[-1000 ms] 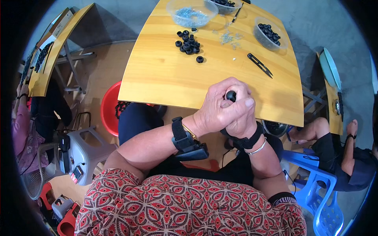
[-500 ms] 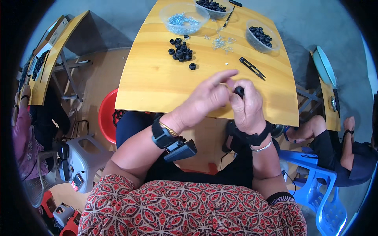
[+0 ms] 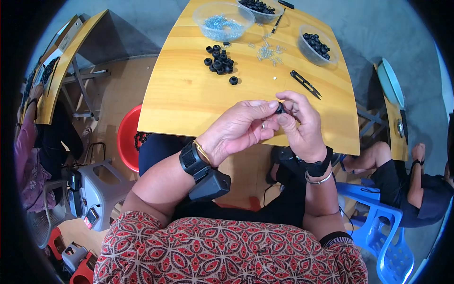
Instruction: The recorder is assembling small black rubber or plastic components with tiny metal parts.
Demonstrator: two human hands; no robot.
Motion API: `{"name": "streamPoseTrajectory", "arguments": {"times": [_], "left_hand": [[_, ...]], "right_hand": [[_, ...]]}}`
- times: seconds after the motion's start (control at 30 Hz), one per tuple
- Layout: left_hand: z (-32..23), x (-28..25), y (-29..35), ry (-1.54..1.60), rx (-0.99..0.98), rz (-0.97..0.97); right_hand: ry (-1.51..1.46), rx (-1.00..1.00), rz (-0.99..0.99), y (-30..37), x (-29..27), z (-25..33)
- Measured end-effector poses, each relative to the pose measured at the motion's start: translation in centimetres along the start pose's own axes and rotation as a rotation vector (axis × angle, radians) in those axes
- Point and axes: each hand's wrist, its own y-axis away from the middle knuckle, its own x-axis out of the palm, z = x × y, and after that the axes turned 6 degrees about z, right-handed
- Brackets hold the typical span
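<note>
A small round black piece [image 3: 280, 109] sits between my two hands, over the near part of the table. My right hand [image 3: 305, 125] grips it between thumb and fingers. From the other side, my left hand [image 3: 248, 123] has its thumb and curled fingers closed on the same piece; the fingers partly hide it. Beyond my hands a loose pile of similar black pieces [image 3: 220, 64] lies on the wood, and a single black piece with a hole [image 3: 233, 81] lies nearer me. Black thread snips [image 3: 305, 84] rest to the right of the pile.
On the table [image 3: 189, 99] stand a bowl of clear bluish bits [image 3: 208, 32], a bowl of black parts [image 3: 272, 17] and another bowl [image 3: 331, 60]. Small clear pieces [image 3: 268, 53] lie scattered. A red basin [image 3: 125, 142] is at lower left; people sit at both sides.
My left hand has turned, its pointing finger drawn back, and its thumb now meets the black piece. My right hand has tilted with the piece, its fingers more raised.
</note>
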Motion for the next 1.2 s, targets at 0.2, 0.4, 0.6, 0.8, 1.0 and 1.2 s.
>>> {"name": "streamPoseTrajectory", "arguments": {"times": [0.2, 0.4, 0.6, 0.8, 1.0, 1.2], "left_hand": [[-0.4, 0.1, 0.2, 0.049, 0.068, -0.013], [-0.4, -0.2, 0.1, -0.12, 0.137, -0.016], [-0.5, -0.9, 0.2, -0.357, 0.133, -0.071], [-0.3, -1.0, 0.1, -0.315, 0.111, -0.051], [-0.5, -0.9, 0.2, -0.203, 0.063, -0.037], [-0.6, -0.7, 0.2, -0.089, 0.065, 0.01]], "right_hand": [[-0.224, 0.068, -0.057, -0.2, -0.1, -0.6], [-0.045, 0.021, -0.089, -0.3, 0.5, -1.2], [-0.177, 0.139, -0.051, -0.3, 0.5, -1.2], [-0.257, 0.183, -0.049, -0.1, 0.6, -1.1], [-0.554, 0.176, -0.1, -0.3, 0.4, -0.9], [-0.661, 0.14, -0.116, -0.2, 0.2, -1.7]]}}
